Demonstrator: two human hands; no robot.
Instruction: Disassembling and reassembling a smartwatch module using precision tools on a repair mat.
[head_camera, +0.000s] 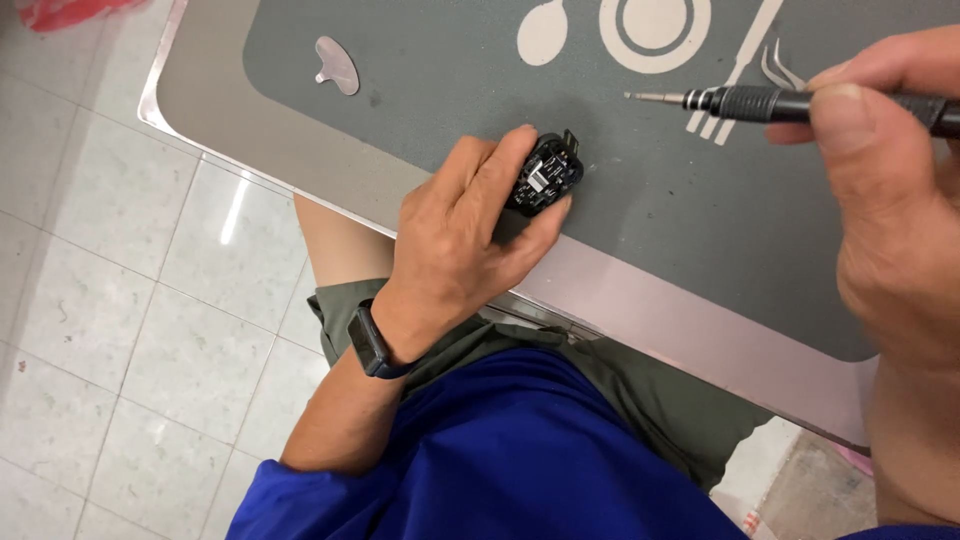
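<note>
My left hand (470, 225) rests on the grey table mat (420, 70) near its front edge and grips a small round black electronic part (545, 175) between thumb and fingers, its open inner side with small components facing up. My right hand (890, 190) is raised close to the camera at the right and holds a slim black precision screwdriver (740, 101), its metal tip pointing left, well above and to the right of the black part. A dark band sits on my left wrist (372, 340).
A flat silver tab-shaped piece (337, 65) lies on the mat at the upper left. Metal tweezers (778, 62) lie on the mat behind the screwdriver. The table's pale rim (640, 300) runs diagonally; tiled floor (120, 300) lies to the left.
</note>
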